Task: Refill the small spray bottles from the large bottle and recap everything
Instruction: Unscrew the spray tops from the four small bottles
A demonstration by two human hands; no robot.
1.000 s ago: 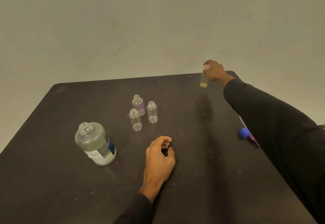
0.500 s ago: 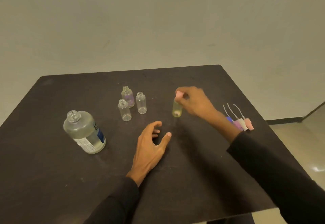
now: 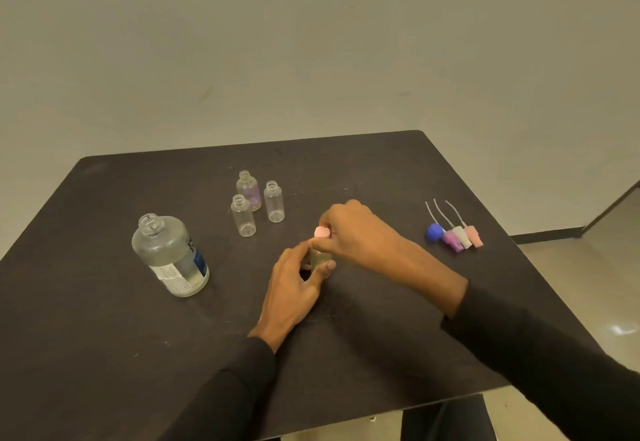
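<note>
A small yellowish spray bottle [image 3: 319, 258] with a pink spray cap [image 3: 321, 232] stands upright mid-table. My right hand [image 3: 356, 229] grips its top around the cap. My left hand [image 3: 294, 281] closes thumb and fingers around its lower body. The large clear bottle [image 3: 169, 253], uncapped, with a white and blue label, stands at the left. Three small clear bottles without caps stand behind: one with a purple tint [image 3: 248, 189], one in front of it [image 3: 243, 214], one to the right [image 3: 274, 201].
On the right of the dark table [image 3: 104, 336] lie a blue cap [image 3: 434, 232] and three spray tops with thin tubes [image 3: 462, 236], purple, white and pink. The table's right edge drops to a pale floor [image 3: 588, 285].
My right hand carried the yellowish bottle from the far right corner to mid-table. My left hand rose from the table and took hold of the bottle's body.
</note>
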